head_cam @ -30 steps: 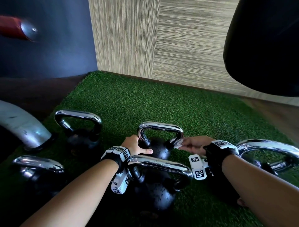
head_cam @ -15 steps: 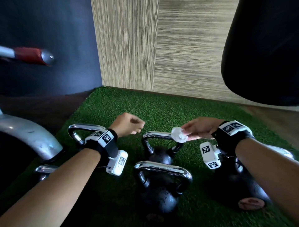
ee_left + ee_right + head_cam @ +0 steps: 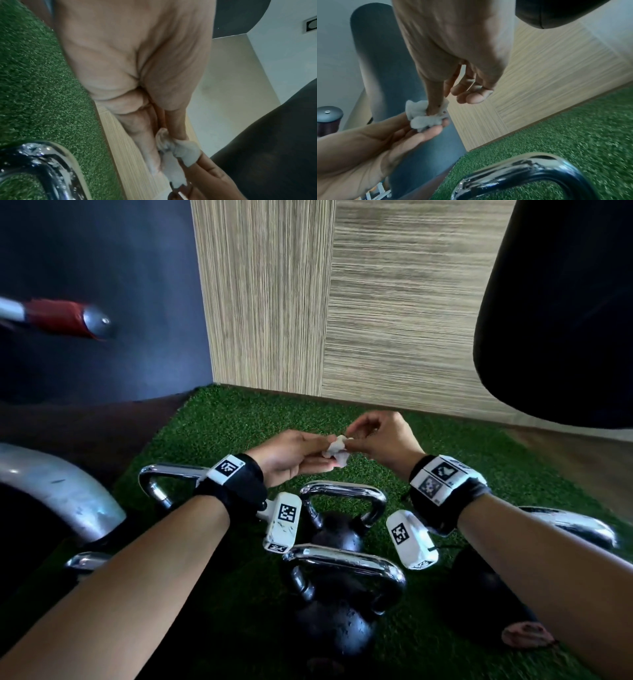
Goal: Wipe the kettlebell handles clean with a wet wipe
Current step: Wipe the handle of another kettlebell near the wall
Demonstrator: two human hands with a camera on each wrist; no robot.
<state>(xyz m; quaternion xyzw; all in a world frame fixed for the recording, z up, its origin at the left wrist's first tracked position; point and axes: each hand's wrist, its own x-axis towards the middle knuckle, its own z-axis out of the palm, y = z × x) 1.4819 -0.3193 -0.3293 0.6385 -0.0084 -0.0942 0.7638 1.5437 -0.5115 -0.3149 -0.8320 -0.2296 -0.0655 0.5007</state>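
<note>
Wet wipe (image 3: 335, 449): white, crumpled, with greyish shading in its folds; kettlebells: black bodies with bright chrome handles, one at centre back (image 3: 342, 508) and one at centre front (image 3: 342, 594). Turf mat (image 3: 246, 422): deep green, speckled with lighter green; wall panels (image 3: 394, 302): pale beige wood grain, fine streaks running vertical on the left panel and horizontal on the right; side wall (image 3: 102, 268): dark navy; bar end (image 3: 61, 318): red sleeve with a grey metal cap. Wrist straps (image 3: 236, 484): black, carrying white blocks printed with black-and-white square code patterns; hanging bag (image 3: 565, 320): plain black.
</note>
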